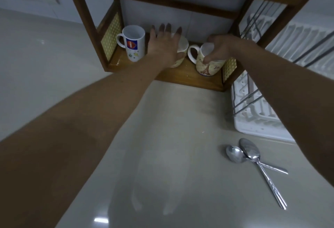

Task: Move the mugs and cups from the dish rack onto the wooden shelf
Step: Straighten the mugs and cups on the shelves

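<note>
From the head camera, your right hand [219,48] is clamped over the rim of the patterned mug [207,61], thumb dipped inside the mouth and fingers curled round the far side, and the mug's base appears to sit on the bottom board of the wooden shelf [182,76]. To finish this placement well, I judge you should make sure the base is flat on the wood before you let go, then lift the thumb straight up so it does not drag the rim toward you; the mug stands close to the front edge, so a nudge deeper would be safer. Your left hand [163,44] is spread wide, fingers apart, holding nothing, and it hovers over or rests against the middle mug [181,50] just left of your right hand; whether the palm touches it I cannot tell. Keep the two handles from knocking, since the patterned mug's handle points toward the middle one. Beyond your left hand stands the tall white mug [132,42], upright and empty inside. The dish rack [253,115] lies beside your right forearm, and its visible part shows no cups. Two spoons [253,161] lie crossed on the counter [162,146] below your right arm.
</note>
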Action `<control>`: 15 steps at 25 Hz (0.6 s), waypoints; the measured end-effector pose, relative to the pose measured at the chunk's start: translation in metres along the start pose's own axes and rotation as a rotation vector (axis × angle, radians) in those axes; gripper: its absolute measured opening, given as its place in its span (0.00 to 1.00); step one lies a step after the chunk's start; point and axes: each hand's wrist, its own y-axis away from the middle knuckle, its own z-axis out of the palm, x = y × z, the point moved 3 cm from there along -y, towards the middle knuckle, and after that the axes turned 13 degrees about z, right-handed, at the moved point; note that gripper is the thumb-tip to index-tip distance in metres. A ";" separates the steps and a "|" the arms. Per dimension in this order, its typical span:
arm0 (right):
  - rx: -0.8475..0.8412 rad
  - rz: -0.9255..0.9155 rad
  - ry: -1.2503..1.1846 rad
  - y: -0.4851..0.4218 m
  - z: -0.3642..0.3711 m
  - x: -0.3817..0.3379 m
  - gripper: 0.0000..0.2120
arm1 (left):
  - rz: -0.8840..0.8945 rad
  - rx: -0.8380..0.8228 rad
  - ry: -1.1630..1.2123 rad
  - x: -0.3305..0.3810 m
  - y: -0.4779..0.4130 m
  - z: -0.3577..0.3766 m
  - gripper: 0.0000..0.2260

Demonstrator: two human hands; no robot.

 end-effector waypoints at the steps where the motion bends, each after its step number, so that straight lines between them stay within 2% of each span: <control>1: -0.002 -0.004 0.009 -0.001 0.000 0.000 0.41 | 0.002 -0.059 0.000 -0.004 -0.007 -0.004 0.36; 3: -0.013 -0.014 0.023 -0.001 -0.001 0.000 0.41 | 0.000 -0.114 -0.013 -0.007 -0.011 -0.008 0.36; 15: -0.042 -0.092 0.068 -0.001 -0.002 0.001 0.41 | 0.004 -0.054 -0.015 -0.006 -0.005 -0.016 0.30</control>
